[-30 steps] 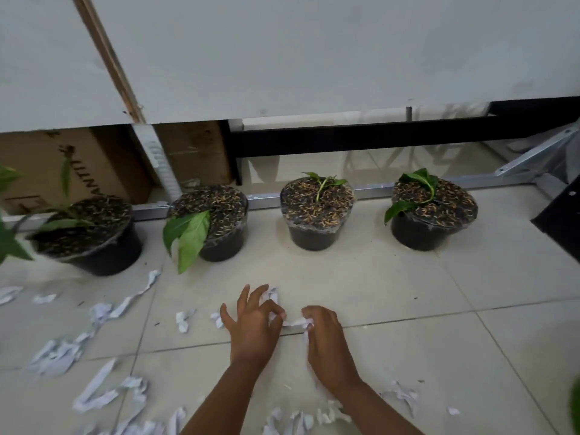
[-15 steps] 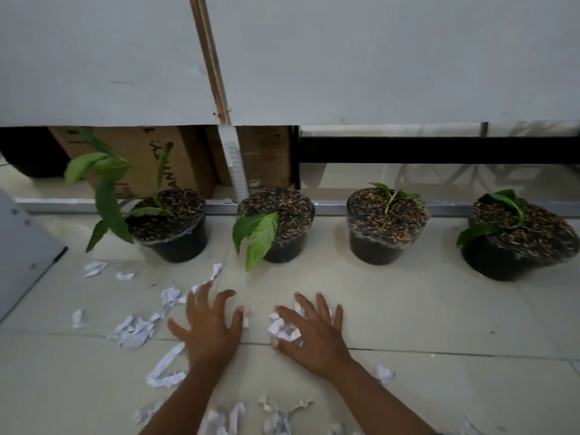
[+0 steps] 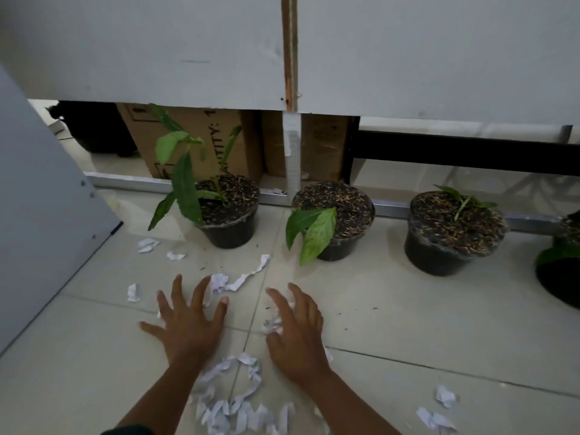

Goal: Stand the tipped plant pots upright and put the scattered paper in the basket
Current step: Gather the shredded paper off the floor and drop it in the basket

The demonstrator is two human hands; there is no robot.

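Several black plant pots stand upright in a row on the tiled floor: a left pot (image 3: 230,230), a middle pot (image 3: 340,246), a right pot (image 3: 439,255) and a pot cut off by the right edge (image 3: 561,284). White paper scraps lie scattered: a long strip (image 3: 248,276), a heap near my wrists (image 3: 232,400), small pieces at left (image 3: 147,245). My left hand (image 3: 188,324) lies flat with fingers spread over scraps. My right hand (image 3: 298,331) is cupped over a small bunch of crumpled paper (image 3: 273,324). No basket is in view.
A grey panel (image 3: 47,221) leans in at the left. White boards with a wooden strip (image 3: 289,51) hang above the pots, cardboard boxes (image 3: 201,142) behind them. A metal rail (image 3: 125,182) runs along the floor. More scraps lie at lower right (image 3: 439,409).
The view has swung left, so the pots sit further right. Both hands have spread and slid leftward over the floor, the right one raking scraps along.
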